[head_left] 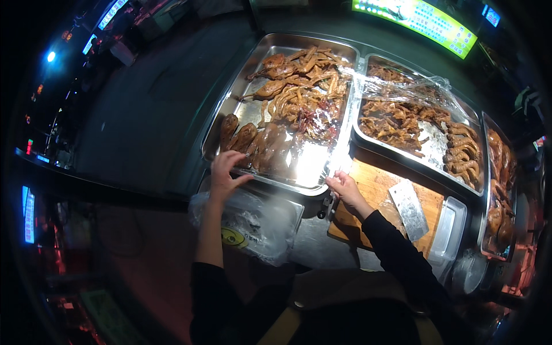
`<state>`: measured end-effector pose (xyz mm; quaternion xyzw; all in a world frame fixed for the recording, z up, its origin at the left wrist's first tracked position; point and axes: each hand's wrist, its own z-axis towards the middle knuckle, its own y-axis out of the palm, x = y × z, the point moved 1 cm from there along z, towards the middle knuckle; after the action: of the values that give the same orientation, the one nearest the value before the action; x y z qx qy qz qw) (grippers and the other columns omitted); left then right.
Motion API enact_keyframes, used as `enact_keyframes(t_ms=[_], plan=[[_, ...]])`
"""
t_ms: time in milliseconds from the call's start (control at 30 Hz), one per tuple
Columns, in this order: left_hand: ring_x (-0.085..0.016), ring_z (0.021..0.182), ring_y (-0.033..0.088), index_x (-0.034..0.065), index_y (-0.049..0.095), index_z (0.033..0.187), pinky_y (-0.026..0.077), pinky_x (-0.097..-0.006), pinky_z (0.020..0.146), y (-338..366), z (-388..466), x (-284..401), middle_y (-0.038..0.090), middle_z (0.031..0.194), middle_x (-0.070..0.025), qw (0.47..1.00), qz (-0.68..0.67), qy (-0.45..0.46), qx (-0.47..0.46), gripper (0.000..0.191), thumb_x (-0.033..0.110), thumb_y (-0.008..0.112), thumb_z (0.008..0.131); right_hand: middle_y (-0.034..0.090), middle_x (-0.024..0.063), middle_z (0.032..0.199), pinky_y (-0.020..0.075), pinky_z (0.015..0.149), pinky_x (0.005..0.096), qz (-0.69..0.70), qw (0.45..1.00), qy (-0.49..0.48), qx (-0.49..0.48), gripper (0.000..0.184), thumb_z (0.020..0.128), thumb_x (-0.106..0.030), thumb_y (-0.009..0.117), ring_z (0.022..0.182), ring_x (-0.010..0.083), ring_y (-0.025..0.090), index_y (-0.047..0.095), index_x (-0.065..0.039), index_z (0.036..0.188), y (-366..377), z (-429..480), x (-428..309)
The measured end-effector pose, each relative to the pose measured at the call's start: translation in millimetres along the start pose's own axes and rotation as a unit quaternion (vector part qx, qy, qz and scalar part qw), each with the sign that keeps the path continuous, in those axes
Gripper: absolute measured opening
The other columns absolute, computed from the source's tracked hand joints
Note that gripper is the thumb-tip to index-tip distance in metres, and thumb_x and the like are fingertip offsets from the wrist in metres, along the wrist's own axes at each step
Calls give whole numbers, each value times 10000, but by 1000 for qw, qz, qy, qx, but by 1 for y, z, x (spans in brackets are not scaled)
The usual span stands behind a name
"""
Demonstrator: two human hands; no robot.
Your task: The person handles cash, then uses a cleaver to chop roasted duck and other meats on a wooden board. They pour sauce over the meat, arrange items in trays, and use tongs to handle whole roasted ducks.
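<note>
A steel tray of glossy brown braised meat lies before me, with whole pieces, long necks and several drumsticks. Clear plastic film seems to lie over its near part, shining white with glare towards the right corner. At the near left corner, my left hand is over the rim, thumb and fingers apart. My right hand has its fingertips pinched together at the near right corner, where they appear to grip the film's edge. Beneath that forearm, a cleaver rests on a wooden cutting board.
A second steel tray of meat pieces, partly under crumpled film, stands at the right. Beyond it is another meat tray. Clear containers flank the board. Plastic bags lie below my left hand. A lit sign bears writing.
</note>
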<state>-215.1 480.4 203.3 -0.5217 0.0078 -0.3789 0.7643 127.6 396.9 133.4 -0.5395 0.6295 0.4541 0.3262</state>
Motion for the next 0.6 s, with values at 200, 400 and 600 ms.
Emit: enact_keyframes(t_ms=[200, 400, 600], plan=[[-247, 971, 574, 121, 667, 1025, 420, -373, 843, 18, 7, 32, 616, 1006, -40, 993, -58, 57, -82, 327, 204, 771, 726, 561, -42, 710, 380, 519, 169, 91, 985, 121, -84, 120, 883, -141, 691, 557, 23, 470, 579, -98, 884, -12, -28, -2], [-227, 894, 568, 147, 647, 951, 424, -368, 759, 34, 4, 65, 583, 918, -28, 992, -22, 122, -14, 263, 176, 747, 710, 548, -19, 693, 393, 529, 166, 179, 972, 97, -115, 126, 890, -108, 659, 566, 38, 483, 545, -89, 840, -9, -39, -9], [-249, 791, 577, 123, 592, 822, 472, -358, 652, 60, 3, 80, 569, 826, -52, 992, 62, 98, 49, 146, 65, 675, 716, 517, -25, 666, 423, 576, 208, 103, 982, 115, -110, 129, 872, -75, 652, 609, 58, 506, 549, -86, 794, -14, -44, -17]])
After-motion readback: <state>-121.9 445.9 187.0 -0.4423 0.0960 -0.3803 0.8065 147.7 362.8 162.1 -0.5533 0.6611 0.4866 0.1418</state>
